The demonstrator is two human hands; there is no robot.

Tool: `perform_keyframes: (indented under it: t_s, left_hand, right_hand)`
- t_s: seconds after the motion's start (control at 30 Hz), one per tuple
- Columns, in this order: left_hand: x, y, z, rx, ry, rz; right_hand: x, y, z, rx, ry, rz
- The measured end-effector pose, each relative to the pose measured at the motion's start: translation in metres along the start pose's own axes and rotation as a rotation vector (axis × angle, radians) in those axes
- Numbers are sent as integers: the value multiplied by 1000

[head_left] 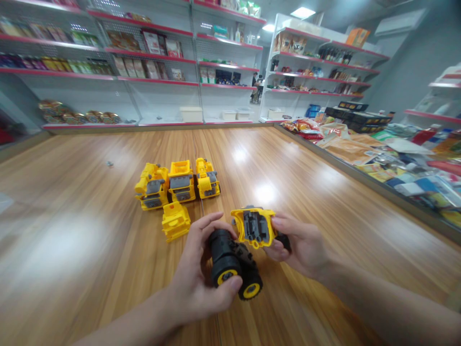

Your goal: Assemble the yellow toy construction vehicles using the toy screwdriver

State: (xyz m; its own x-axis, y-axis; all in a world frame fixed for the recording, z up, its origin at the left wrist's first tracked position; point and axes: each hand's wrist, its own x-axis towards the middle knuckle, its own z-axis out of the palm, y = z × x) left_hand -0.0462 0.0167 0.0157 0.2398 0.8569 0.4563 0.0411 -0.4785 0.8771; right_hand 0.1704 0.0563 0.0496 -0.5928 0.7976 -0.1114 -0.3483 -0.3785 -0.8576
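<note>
My left hand [200,274] is closed around a black toy chassis with yellow-hubbed wheels [232,266], held above the wooden table [90,240]. My right hand [300,245] grips a yellow toy truck body with a grey underside [254,227], which touches the chassis at its top. A loose yellow toy part [175,221] lies on the table just left of my left hand. Behind it three yellow toy construction vehicles [179,183] stand side by side in a row.
A raised ledge [360,175] borders the table on the right, with snack packets and boxes [396,158] piled beyond it. Store shelves with goods [144,62] line the back wall. A small dark object [110,164] lies far left on the table.
</note>
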Motion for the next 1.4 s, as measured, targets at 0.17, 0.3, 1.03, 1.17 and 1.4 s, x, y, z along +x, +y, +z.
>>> perform_keyframes:
  t_s: [0.17, 0.3, 1.03, 1.17, 1.4]
  left_hand:
    - [1, 2, 0, 11, 6, -9]
    - [1, 3, 0, 17, -7, -4]
    - [6, 6, -4, 133, -189, 126]
    - [5, 5, -5, 109, -193, 60]
    - [7, 5, -7, 109, -194, 40]
  right_hand:
    - [-2, 0, 6, -298, -11, -111]
    - [-5, 0, 11, -621, -68, -226]
    - [-6, 1, 14, -682, -30, -134]
    - [-3, 0, 11, -673, -43, -99]
    - [-5, 3, 12, -721, -18, -107]
